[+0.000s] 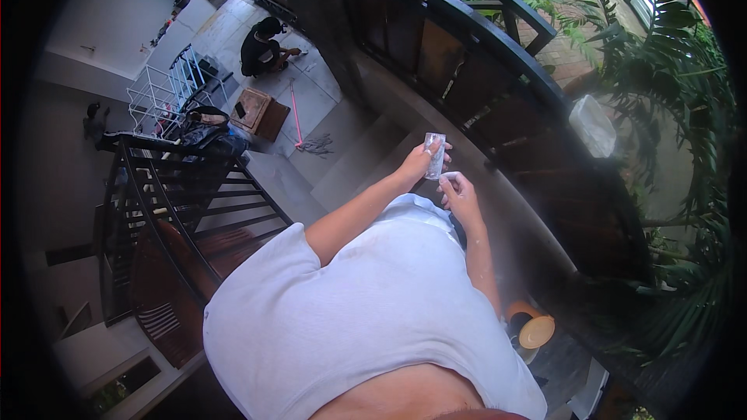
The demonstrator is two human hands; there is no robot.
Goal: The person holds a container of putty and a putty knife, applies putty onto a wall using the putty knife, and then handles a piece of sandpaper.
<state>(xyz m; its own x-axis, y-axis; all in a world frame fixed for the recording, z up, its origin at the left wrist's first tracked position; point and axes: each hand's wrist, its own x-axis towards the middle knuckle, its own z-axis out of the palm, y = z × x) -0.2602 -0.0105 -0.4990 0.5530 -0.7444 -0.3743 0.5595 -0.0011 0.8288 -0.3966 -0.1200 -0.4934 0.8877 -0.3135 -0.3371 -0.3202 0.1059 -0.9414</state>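
Note:
My left hand (417, 162) is closed around a small, flat, rectangular see-through thing (434, 168) with a greyish, whitish look. It stands roughly upright in front of my white shirt, and its exact kind is too small to make out. Just below its lower end, on the right, is my right hand (462, 193). The fingers there are curled in with whitish smears on them; whatever they may pinch does not show.
Steps (350, 155) descend ahead, between a black railing (226, 201) and a dark panelled wall (513, 132). Beyond are a mop (299, 140), a wooden box (268, 118), a white rack (156, 97) and a crouching person (261, 50). An orange container (537, 331) stands behind my right arm.

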